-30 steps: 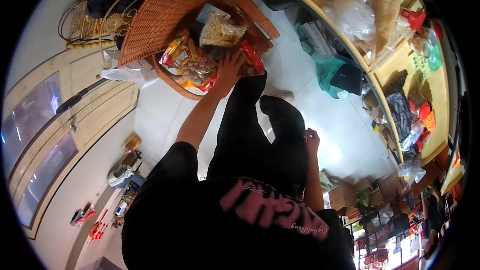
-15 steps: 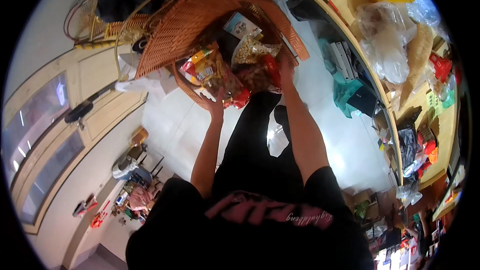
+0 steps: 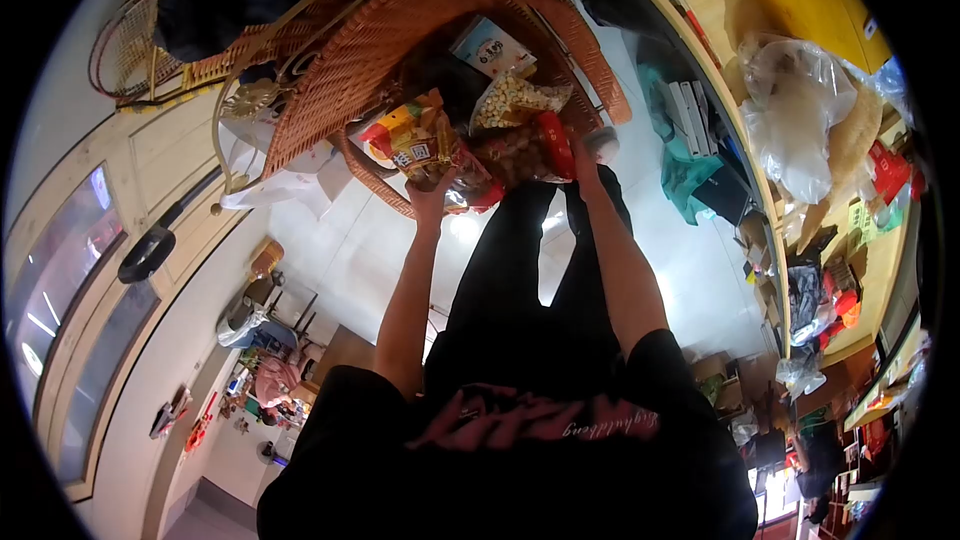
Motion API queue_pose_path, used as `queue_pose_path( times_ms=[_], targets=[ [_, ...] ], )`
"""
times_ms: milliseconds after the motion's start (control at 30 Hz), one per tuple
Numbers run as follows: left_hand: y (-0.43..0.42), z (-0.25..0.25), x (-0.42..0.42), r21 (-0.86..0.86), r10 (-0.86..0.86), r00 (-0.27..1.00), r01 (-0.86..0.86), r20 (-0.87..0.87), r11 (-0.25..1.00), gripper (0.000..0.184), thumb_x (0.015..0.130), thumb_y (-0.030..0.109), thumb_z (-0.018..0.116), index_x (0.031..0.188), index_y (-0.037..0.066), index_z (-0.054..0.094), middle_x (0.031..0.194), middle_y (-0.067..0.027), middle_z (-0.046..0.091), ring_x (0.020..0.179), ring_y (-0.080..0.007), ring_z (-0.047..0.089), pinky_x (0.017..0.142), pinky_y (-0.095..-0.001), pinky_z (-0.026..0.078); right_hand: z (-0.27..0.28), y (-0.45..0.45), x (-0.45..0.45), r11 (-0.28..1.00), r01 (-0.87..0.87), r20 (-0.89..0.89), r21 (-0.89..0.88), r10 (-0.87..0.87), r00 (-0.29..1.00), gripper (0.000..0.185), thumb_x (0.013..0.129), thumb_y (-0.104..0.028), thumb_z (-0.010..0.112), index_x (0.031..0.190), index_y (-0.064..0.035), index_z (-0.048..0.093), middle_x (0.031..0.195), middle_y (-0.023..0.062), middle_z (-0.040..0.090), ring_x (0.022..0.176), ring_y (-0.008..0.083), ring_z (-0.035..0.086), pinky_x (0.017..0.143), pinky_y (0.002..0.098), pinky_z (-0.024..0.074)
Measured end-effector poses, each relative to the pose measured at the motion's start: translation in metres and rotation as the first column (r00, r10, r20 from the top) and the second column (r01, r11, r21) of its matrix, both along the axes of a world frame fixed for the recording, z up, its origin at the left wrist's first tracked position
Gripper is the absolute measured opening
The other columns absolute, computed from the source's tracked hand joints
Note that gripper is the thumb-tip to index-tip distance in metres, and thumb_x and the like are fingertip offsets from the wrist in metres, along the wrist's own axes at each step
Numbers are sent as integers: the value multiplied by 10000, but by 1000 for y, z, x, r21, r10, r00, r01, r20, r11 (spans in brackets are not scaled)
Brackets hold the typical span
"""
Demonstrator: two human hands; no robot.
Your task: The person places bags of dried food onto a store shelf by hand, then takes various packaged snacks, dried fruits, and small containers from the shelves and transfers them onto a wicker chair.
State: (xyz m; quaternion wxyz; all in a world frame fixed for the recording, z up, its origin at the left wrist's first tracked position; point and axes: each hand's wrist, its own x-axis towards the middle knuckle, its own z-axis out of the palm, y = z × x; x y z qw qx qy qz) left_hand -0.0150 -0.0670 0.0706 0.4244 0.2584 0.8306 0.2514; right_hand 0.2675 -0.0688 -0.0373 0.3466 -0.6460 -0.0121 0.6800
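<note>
Several packaged foods lie on the seat of a brown wicker chair (image 3: 375, 35). At the left is an orange-and-yellow longan bag (image 3: 418, 138); my left hand (image 3: 430, 192) grips its near lower edge, the fingertips partly hidden by it. Beside it lies a clear bag of brown round food with a red end (image 3: 553, 145). My right hand (image 3: 587, 166) holds that red end from the right side, its fingers partly hidden. Behind them rest a clear bag of pale nuts or beans (image 3: 515, 103) and a white-and-blue box (image 3: 492, 47).
To the right runs a long wooden table (image 3: 770, 240) carrying plastic bags and red packages. Below its edge are a green bag (image 3: 684, 180) and white boxes (image 3: 688, 118). A wooden door (image 3: 125, 165) stands at the left, and a white bag (image 3: 300, 185) hangs beside the chair.
My left hand has closed on the longan bag, which now sits higher and more upright. My right hand has come down from the chair's side to the red-ended bag. The view has shifted slightly.
</note>
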Motion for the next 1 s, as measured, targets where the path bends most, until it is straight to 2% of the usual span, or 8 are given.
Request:
queue_pose_path(
  times_ms=[67, 233, 400, 500, 667, 800, 867, 1000],
  targets=[
    [2, 2, -1, -25, -6, 1000, 6, 16, 1000, 760, 641, 270, 812, 1190, -52, 396, 1065, -119, 557, 964, -205, 552, 826, -296, 446, 4, 2, 6, 998, 11, 99, 58, -17, 995, 511, 859, -450, 488, 1097, -7, 580, 1033, 113, 608, 951, 187, 563, 840, 282, 408],
    [-3, 14, 5, -54, -55, 988, 48, -143, 997, 615, 659, 288, 792, 1103, -30, 510, 1020, -98, 597, 920, -174, 573, 807, -290, 450, 33, 11, 23, 903, -308, 452, 300, 150, 879, 409, 826, -362, 557, 1016, -4, 609, 971, 148, 618, 904, 212, 572, 794, 318, 422],
    [-4, 29, 19, -32, 47, 996, -45, 74, 998, 746, 624, 378, 795, 1118, -75, 468, 1052, -143, 576, 928, -215, 570, 788, -304, 459, 81, 24, 16, 862, -422, 560, 281, 210, 801, 373, 742, -314, 664, 964, -18, 614, 918, 172, 600, 888, 311, 576, 799, 364, 438],
    [-3, 43, 32, -45, 112, 977, -105, 183, 993, 660, 672, 358, 768, 1109, -54, 494, 1048, -116, 578, 913, -187, 569, 773, -287, 458, 81, 32, 6, 731, -607, 696, 312, 259, 670, 482, 705, -291, 676, 1092, -34, 550, 1028, 180, 561, 980, 346, 529, 830, 419, 427],
    [-4, 52, 46, 120, 175, 951, -210, 254, 970, 549, 733, 312, 726, 1101, -34, 510, 1022, -91, 584, 888, -165, 563, 762, -282, 453, 102, 78, 0, 611, -753, 880, 245, 186, 437, 616, 665, -256, 688, 1188, -60, 428, 1181, 202, 460, 1091, 362, 446, 859, 477, 412],
    [6, 64, 38, 30, 118, 980, -124, 158, 992, 538, 734, 304, 726, 1093, -35, 512, 1010, -95, 585, 891, -169, 564, 776, -283, 450, 74, 105, -22, 557, -808, 903, 192, 222, 368, 603, 630, -250, 729, 1130, -52, 456, 1132, 181, 498, 1081, 354, 466, 850, 472, 423],
    [1, 58, 30, -3, 73, 990, -73, 124, 997, 596, 734, 306, 732, 1134, -51, 471, 1061, -113, 568, 939, -179, 555, 820, -283, 440, 68, 111, -26, 529, -844, 830, 92, 428, 358, 591, 611, -235, 761, 1087, -52, 462, 1085, 149, 531, 1065, 352, 484, 835, 477, 430],
    [-13, 41, 14, 23, 96, 989, -99, 114, 995, 581, 733, 301, 733, 1123, -46, 478, 1052, -111, 571, 929, -180, 557, 815, -285, 442, 68, 110, -29, 443, -896, 866, -31, 459, 197, 540, 620, -218, 768, 1035, -49, 467, 1052, 136, 547, 1038, 354, 498, 825, 469, 438]
  ],
)
